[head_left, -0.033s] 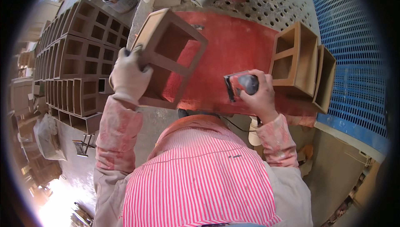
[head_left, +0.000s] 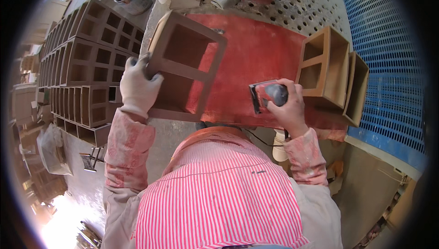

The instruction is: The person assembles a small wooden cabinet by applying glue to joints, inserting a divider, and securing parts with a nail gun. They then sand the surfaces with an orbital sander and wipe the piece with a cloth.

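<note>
Now | left hand [head_left: 137, 84] grips wooden frame [head_left: 185, 66] | right hand [head_left: 288, 105] grips sander [head_left: 267, 96] | boxes [head_left: 327, 66] beside

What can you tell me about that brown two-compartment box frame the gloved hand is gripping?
The box frame is an open brown shell, seemingly wood or fibreboard, split by one divider into two square compartments with no back panel visible. It is tilted, its lower part resting on the red-covered bench, its upper corner raised. The gloved left hand grips its left edge. The right hand, holding a small red sander, sits apart from it on the bench.
</note>
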The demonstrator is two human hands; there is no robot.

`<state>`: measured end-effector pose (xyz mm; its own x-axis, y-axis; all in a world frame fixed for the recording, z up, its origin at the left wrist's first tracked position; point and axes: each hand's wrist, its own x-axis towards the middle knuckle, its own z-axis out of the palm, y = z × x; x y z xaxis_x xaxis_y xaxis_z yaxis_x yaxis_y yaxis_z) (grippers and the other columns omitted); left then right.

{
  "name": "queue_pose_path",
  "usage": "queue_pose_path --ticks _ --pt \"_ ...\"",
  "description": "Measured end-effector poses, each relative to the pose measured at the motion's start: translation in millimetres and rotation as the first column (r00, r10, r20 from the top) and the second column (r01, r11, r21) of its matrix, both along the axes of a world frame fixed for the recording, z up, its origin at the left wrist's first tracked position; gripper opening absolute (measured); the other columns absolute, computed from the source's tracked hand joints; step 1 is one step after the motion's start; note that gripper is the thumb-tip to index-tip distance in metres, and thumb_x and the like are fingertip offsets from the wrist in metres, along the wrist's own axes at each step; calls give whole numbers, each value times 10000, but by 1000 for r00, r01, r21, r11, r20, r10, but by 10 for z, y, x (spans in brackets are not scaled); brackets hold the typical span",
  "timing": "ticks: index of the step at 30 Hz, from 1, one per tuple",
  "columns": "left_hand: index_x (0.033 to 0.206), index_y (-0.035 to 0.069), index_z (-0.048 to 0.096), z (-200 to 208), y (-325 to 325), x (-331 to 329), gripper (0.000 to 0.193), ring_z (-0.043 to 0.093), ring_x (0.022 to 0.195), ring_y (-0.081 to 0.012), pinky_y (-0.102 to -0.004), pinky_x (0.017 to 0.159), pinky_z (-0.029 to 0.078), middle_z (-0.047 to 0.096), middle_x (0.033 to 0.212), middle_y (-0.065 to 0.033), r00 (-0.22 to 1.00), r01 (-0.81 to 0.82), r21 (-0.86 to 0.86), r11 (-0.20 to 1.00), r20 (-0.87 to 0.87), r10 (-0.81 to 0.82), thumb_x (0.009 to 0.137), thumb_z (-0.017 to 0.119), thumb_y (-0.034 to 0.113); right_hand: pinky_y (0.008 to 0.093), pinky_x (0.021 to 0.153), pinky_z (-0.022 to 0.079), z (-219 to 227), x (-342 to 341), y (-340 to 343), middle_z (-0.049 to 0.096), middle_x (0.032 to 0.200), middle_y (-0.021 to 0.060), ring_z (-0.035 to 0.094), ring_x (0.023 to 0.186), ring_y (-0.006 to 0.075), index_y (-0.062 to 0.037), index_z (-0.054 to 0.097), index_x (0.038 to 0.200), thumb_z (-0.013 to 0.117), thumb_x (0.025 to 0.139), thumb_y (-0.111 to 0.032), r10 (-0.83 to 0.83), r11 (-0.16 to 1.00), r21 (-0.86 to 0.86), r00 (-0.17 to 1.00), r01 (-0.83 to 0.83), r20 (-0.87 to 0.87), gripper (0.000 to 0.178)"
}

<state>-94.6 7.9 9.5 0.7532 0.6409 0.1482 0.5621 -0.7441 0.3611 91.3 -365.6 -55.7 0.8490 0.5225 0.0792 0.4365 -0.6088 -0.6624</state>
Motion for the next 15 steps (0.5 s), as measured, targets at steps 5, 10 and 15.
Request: queue_pose_path --ticks 5,10,15 --pt "1195 -24 696 -763 -134 -570 395 700 960 -215 -362 882 563 708 1109 -108 873 -132 -571 810 321 368 837 836 66 476 931 573 115 257 -49 570 1202 138 652 1070 361 -195 598 1317 841 731 -97 -11 1000 0 999 11 -47 642" --pt "1216 -1 573 -1377 -932 -767 463 676 983 -169 -314 900 559 700 1126 -92 672 -189 -851 489 251 696 846 850 -17 470 972 550 117 602 139 567 1217 140 636 1112 367 -157 584 1300 847 727 -81 66 997 -52 997 -64 45 635" --pt "1369 -12 544 -1266 -976 -706 644 646 1166 -244 -387 1008 546 646 1293 -161 748 -356 -684 637 200 633 840 900 77 482 979 535 16 893 396 563 1211 143 620 1128 373 -120 560 1265 857 719 -96 124 990 -70 990 -119 67 623"
